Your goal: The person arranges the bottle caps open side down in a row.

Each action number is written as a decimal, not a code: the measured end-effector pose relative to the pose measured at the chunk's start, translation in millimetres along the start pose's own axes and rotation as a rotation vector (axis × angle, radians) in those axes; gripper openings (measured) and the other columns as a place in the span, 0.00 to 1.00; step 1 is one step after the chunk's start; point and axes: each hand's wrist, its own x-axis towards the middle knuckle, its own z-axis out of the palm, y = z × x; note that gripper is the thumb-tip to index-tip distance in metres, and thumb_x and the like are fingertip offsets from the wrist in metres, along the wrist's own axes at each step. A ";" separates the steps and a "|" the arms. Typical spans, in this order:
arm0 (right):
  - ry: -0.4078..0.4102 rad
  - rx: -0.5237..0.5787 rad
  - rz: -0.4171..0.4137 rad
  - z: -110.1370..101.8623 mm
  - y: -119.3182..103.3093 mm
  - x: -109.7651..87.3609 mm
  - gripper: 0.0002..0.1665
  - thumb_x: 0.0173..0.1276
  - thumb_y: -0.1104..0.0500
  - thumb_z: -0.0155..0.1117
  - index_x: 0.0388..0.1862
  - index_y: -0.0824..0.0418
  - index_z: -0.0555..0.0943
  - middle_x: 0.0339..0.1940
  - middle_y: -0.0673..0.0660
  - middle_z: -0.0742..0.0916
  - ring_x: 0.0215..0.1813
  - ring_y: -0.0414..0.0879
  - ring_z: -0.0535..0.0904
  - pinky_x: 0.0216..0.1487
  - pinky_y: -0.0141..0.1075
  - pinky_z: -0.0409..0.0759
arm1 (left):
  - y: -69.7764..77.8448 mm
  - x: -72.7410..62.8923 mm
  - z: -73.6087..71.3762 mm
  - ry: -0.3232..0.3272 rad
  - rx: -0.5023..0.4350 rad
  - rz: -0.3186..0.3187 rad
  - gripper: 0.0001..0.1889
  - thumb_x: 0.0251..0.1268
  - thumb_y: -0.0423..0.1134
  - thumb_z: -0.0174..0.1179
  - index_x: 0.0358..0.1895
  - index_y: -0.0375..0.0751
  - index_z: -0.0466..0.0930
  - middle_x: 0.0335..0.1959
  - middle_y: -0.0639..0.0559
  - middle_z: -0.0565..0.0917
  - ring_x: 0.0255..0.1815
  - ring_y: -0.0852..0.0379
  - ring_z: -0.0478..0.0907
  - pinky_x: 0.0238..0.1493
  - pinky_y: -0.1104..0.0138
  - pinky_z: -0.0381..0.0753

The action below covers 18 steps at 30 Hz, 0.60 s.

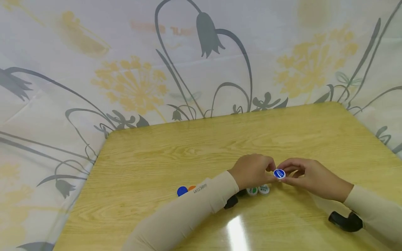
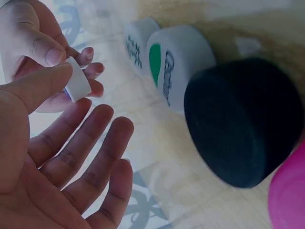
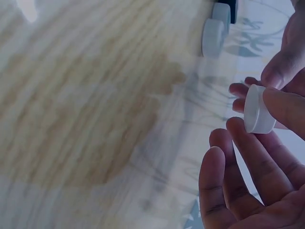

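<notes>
Between my two hands is a white bottle cap with a blue printed top [image 1: 279, 174]. My left hand [image 1: 253, 170] pinches one side of it with thumb and index finger, while its other fingers spread loosely in the left wrist view. From the opposite side, my right hand [image 1: 309, 174] pinches it too, thumb against the cap. In the right wrist view the cap [image 3: 257, 109] shows its plain white side and rim. Just below the left hand stand a white cap with green print [image 1: 252, 191] and another white printed cap [image 1: 263, 189].
A black cap [image 2: 243, 121] and a pink cap [image 2: 290, 195] continue the row in the left wrist view. Farther left lie a blue cap [image 1: 182, 190] and an orange cap [image 1: 191, 188], partly behind the left sleeve [image 1: 188, 212]. The wooden table [image 1: 150, 157] meets a flower-patterned cloth [image 1: 132, 42] at the back.
</notes>
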 end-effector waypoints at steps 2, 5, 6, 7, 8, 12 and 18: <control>-0.011 0.005 -0.008 1.5 0.5 -1.2 0.13 0.68 0.55 0.70 0.50 0.51 0.83 0.42 0.43 0.89 0.44 0.29 0.83 0.42 0.31 0.83 | 1.5 -0.9 0.8 -0.005 0.023 0.003 0.12 0.65 0.57 0.65 0.44 0.57 0.86 0.40 0.69 0.86 0.34 0.75 0.77 0.32 0.79 0.72; -0.037 0.025 -0.006 4.5 2.2 -2.6 0.13 0.67 0.55 0.71 0.50 0.51 0.82 0.42 0.44 0.89 0.44 0.29 0.83 0.42 0.31 0.83 | 3.5 -1.8 3.0 -0.017 0.054 0.008 0.12 0.65 0.57 0.65 0.43 0.58 0.86 0.39 0.70 0.86 0.32 0.75 0.76 0.30 0.79 0.71; -0.050 0.031 -0.004 5.4 3.1 -2.8 0.13 0.67 0.54 0.70 0.50 0.51 0.82 0.43 0.45 0.89 0.45 0.29 0.82 0.42 0.30 0.83 | 4.1 -2.2 4.0 -0.022 0.063 0.008 0.12 0.65 0.58 0.65 0.42 0.58 0.86 0.38 0.70 0.86 0.31 0.75 0.76 0.29 0.78 0.71; -0.056 0.036 -0.006 6.6 4.2 -3.1 0.14 0.67 0.54 0.71 0.50 0.52 0.82 0.43 0.46 0.89 0.45 0.29 0.82 0.42 0.30 0.83 | 4.6 -2.3 4.9 -0.024 0.072 0.009 0.12 0.64 0.58 0.65 0.42 0.58 0.86 0.38 0.70 0.86 0.31 0.75 0.75 0.29 0.78 0.71; -0.061 0.039 -0.010 7.8 5.3 -3.3 0.14 0.67 0.55 0.71 0.50 0.52 0.82 0.43 0.47 0.89 0.45 0.28 0.82 0.42 0.30 0.83 | 5.0 -2.6 6.1 -0.027 0.074 0.009 0.12 0.64 0.58 0.65 0.41 0.58 0.87 0.37 0.70 0.85 0.30 0.74 0.75 0.29 0.77 0.70; -0.064 0.029 -0.026 12.2 9.3 -3.4 0.14 0.66 0.56 0.72 0.49 0.55 0.83 0.43 0.48 0.88 0.43 0.28 0.80 0.41 0.29 0.83 | 6.4 -4.0 10.4 -0.029 0.082 0.005 0.11 0.64 0.58 0.65 0.39 0.58 0.87 0.32 0.70 0.84 0.28 0.73 0.74 0.28 0.74 0.70; -0.057 -0.032 -0.015 17.3 11.8 -4.3 0.13 0.65 0.54 0.73 0.47 0.54 0.84 0.40 0.45 0.86 0.40 0.28 0.77 0.39 0.29 0.80 | 8.0 -5.2 19.8 -0.006 0.123 0.005 0.11 0.63 0.60 0.65 0.35 0.61 0.87 0.30 0.70 0.82 0.29 0.70 0.74 0.30 0.70 0.71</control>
